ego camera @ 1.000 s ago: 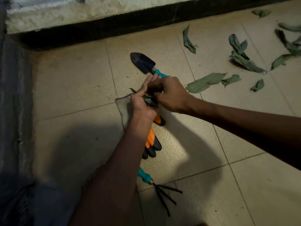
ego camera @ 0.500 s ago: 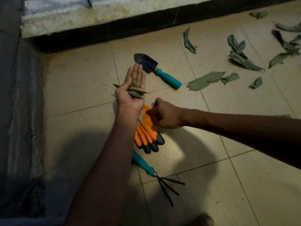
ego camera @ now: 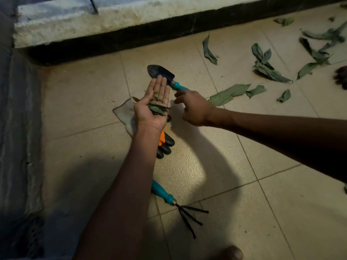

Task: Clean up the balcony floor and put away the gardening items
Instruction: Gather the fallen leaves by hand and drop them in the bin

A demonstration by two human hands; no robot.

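Observation:
My left hand (ego camera: 154,106) lies palm up with straight fingers and carries a small pile of dry leaf pieces (ego camera: 157,109). Just right of it hovers my right hand (ego camera: 193,107), fingers loosely curled, holding nothing that I can see. Behind both hands a trowel (ego camera: 163,75) with a dark blade and a teal handle lies on the floor tiles. Under my left wrist lies an orange and black glove (ego camera: 165,145) with a pale cuff. A teal-handled hand rake (ego camera: 174,201) lies nearer to me. Several green leaves (ego camera: 228,93) are scattered over the tiles to the right.
A raised concrete kerb (ego camera: 105,17) with a black base runs along the far side. A grey wall (ego camera: 18,128) closes the left. More leaves (ego camera: 266,66) lie at the far right, beside a dark object (ego camera: 340,76) at the frame's edge. A toe (ego camera: 231,253) shows at the bottom.
My right hand left the glove and rose to the right of my left palm. My left hand stayed open with the leaf pieces. The view shifted slightly, showing the glove's cuff.

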